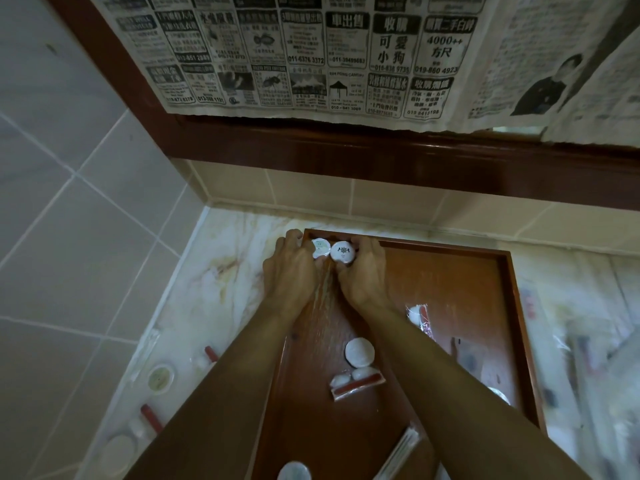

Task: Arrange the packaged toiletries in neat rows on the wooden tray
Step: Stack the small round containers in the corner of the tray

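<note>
Head view. Reddish-brown wooden tray lay on the pale marbled worktop, its far left corner at frame centre. Two round white wrapped toiletry discs sat side by side, touching, in that corner: the left disc with a pale print, the right disc with a dark crest. Left hand had its grip closed around the left disc; right hand had its grip closed around the right disc. Lower on the tray lay a plain white round packet, a clear sachet with a red strip just below it, and another clear sachet at right. More packets lay on the worktop at lower left. Newspaper sheets covered the upper frame.
</note>
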